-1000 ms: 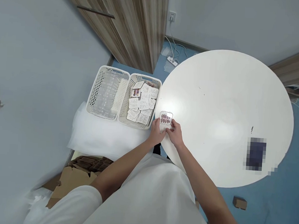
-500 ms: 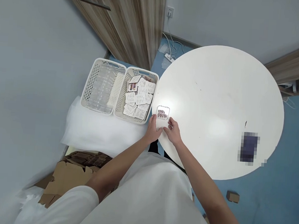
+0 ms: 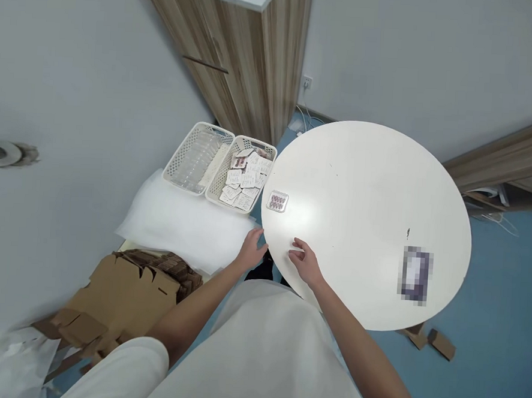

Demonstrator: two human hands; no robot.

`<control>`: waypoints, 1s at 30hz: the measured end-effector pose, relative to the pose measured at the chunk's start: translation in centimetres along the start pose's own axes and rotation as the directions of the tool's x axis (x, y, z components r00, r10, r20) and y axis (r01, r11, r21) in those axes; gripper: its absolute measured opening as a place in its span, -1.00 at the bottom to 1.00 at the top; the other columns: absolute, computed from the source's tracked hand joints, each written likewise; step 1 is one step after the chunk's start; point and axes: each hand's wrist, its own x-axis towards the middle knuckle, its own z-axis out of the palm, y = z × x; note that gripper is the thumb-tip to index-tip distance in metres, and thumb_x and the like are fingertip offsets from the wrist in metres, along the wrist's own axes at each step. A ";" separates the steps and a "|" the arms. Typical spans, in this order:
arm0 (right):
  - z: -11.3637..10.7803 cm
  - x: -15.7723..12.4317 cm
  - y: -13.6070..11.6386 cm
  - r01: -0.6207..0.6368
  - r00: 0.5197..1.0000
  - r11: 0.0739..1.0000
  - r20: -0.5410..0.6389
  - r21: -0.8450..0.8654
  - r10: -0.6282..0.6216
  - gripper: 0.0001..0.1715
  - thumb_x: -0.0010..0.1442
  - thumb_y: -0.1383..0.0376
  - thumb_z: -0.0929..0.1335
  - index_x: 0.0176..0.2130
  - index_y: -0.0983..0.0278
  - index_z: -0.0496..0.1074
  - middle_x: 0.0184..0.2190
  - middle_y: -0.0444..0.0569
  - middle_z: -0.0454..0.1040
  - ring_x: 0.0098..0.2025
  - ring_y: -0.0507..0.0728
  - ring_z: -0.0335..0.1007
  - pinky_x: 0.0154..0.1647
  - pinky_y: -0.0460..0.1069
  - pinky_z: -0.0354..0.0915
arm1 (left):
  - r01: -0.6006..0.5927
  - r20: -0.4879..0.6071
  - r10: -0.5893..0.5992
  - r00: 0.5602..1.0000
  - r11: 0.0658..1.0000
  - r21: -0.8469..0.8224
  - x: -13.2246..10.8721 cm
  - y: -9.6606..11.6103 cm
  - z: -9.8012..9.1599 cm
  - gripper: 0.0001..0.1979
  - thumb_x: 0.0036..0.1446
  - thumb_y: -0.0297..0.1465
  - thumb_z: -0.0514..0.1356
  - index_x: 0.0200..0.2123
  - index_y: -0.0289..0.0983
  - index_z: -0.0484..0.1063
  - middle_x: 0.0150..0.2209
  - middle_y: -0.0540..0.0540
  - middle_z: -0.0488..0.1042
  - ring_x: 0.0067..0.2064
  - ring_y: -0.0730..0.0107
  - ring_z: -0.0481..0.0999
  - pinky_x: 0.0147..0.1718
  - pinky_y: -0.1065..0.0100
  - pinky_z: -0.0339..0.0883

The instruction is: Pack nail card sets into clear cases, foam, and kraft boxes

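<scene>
A small clear case with two rows of dark reddish nail-shaped pieces (image 3: 277,201) lies flat near the left edge of the round white table (image 3: 361,187). My left hand (image 3: 251,250) hovers at the table's edge, below the case, with its thumb and fingers apart and nothing in it. Over the tabletop, my right hand (image 3: 305,261) is empty, its fingers loosely bent and parted. Neither hand touches the case.
Left of the table stand two white baskets, one with stacked clear plastic trays (image 3: 199,161), the other with white printed cards (image 3: 249,177). White foam sheeting (image 3: 183,224) lies before them, with flattened cardboard boxes (image 3: 125,286) below. A blurred-out dark object (image 3: 415,274) rests on the table's right.
Both hands have drawn back from the case and moved apart from each other. The case stays on the table, and its pieces now show as two full rows. The head view has shifted.
</scene>
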 end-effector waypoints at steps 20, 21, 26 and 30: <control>3.5 -1.7 1.5 0.124 0.948 0.971 0.313 -0.207 -0.054 -0.58 -0.02 0.20 0.30 -0.12 0.24 0.35 -0.19 0.01 0.42 -0.28 0.09 0.39 -0.16 0.07 0.32 | 0.169 0.109 -0.199 0.974 0.957 0.235 -9.9 -3.3 -3.7 -0.39 -0.06 -0.14 0.12 0.07 -0.24 0.17 0.13 -0.20 0.21 0.14 0.12 0.19 0.07 0.24 0.05; 4.3 -1.4 1.3 0.138 0.941 0.965 0.334 -0.221 -0.059 -0.57 -0.03 0.20 0.31 -0.12 0.25 0.35 -0.20 0.01 0.43 -0.26 0.10 0.39 -0.15 0.07 0.32 | 0.171 0.096 -0.196 0.976 0.961 0.219 -10.0 -3.5 -4.3 -0.39 -0.07 -0.14 0.12 0.06 -0.24 0.18 0.13 -0.21 0.22 0.14 0.13 0.19 0.06 0.25 0.06; 9.2 0.7 -0.1 0.201 0.916 0.940 0.393 -0.275 -0.081 -0.60 -0.03 0.21 0.33 -0.14 0.26 0.38 -0.20 0.02 0.45 -0.15 0.14 0.37 -0.09 0.09 0.29 | 0.150 0.046 -0.159 0.986 0.976 0.159 -9.8 -4.7 -8.2 -0.37 -0.10 -0.11 0.15 0.05 -0.25 0.20 0.10 -0.22 0.25 0.12 0.10 0.24 0.02 0.27 0.11; 13.0 2.2 -1.2 0.202 0.914 0.902 0.405 -0.381 -0.034 -0.55 -0.02 0.20 0.33 -0.10 0.28 0.36 -0.06 0.07 0.39 -0.01 0.18 0.30 -0.02 0.11 0.24 | 0.107 0.054 -0.119 0.991 0.977 0.185 -7.8 -5.6 -11.2 -0.38 -0.05 -0.12 0.11 0.07 -0.28 0.16 0.13 -0.24 0.20 0.14 0.14 0.19 0.05 0.30 0.06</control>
